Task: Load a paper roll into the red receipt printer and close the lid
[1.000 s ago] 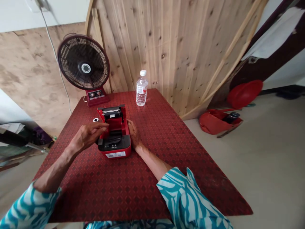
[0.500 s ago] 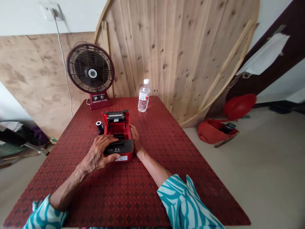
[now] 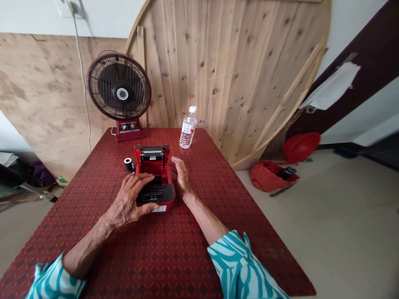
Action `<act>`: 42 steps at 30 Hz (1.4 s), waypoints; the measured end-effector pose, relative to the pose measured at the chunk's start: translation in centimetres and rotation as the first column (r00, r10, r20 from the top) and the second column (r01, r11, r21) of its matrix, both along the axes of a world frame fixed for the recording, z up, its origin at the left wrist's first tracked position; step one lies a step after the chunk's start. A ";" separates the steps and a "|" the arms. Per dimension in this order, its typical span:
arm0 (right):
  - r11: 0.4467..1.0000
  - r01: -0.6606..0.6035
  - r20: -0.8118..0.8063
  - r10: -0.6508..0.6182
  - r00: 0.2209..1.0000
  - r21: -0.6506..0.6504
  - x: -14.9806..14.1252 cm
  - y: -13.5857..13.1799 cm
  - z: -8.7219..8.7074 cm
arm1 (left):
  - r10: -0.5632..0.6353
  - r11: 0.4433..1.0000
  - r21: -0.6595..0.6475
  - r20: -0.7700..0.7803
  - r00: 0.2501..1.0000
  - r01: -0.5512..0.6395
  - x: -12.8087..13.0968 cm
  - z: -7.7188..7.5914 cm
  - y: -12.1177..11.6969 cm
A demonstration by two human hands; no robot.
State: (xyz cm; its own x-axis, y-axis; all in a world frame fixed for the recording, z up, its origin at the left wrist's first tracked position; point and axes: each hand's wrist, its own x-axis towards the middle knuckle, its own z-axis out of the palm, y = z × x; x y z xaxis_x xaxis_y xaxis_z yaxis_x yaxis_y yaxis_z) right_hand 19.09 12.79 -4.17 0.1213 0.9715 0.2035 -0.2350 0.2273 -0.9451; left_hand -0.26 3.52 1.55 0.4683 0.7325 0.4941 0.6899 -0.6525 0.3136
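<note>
A small red and black printer (image 3: 155,178) sits on the red patterned table (image 3: 193,249) with its lid (image 3: 152,154) tilted up at the back. My left hand (image 3: 132,199) grips the printer's left front corner, fingers over the black top and thumb at the front. My right hand (image 3: 180,174) hovers just off the printer's right side with fingers stretched out and nothing in it. A small paper roll (image 3: 128,164) lies on the table left of the lid.
A dark red table fan (image 3: 120,93) stands at the table's far left, its cord running up the wall. A water bottle (image 3: 188,128) stands at the far edge. Wooden boards lean behind. Red bowls (image 3: 274,174) lie on the floor to the right.
My left hand came down from the open compartment onto the printer's front left corner. My right hand lifted off the printer's right side and opened. The view shifted upward.
</note>
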 end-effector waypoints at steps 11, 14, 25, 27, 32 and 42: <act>0.988 -0.137 0.018 0.136 0.991 0.077 0.1 3.3 2.4 | 0.012 0.986 0.167 0.070 0.998 -0.023 -0.9 -0.8 -0.2; 0.988 -0.117 0.007 0.117 0.993 0.099 0.1 2.7 2.5 | 0.072 0.965 0.245 0.088 0.994 -0.091 -0.8 -0.9 -0.2; 0.972 0.002 0.111 -0.029 0.993 0.235 0.3 -0.5 3.2 | 0.105 0.936 0.327 0.101 0.989 -0.133 -0.6 -1.4 -0.8; 0.976 0.003 0.121 -0.029 0.992 0.217 0.2 -0.5 3.3 | 0.088 0.949 0.297 0.078 0.993 -0.107 -0.4 -1.3 -1.0; 0.978 -0.004 0.118 -0.021 0.993 0.210 0.2 -0.6 3.3 | 0.046 0.963 0.261 0.085 0.995 -0.067 -0.1 -0.5 -1.0; 0.989 -0.018 0.047 0.012 0.999 0.144 -0.4 0.6 2.3 | 0.155 0.968 0.193 0.031 0.987 -0.158 1.1 1.1 -0.7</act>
State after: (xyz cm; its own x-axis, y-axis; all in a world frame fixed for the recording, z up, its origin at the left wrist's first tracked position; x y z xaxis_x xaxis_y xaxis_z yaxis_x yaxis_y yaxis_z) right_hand 18.71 13.42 -1.84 0.0942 0.9330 0.3472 -0.1960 0.3594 -0.9124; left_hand 0.85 2.84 2.62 0.3463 0.6851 0.6408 0.7843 -0.5863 0.2029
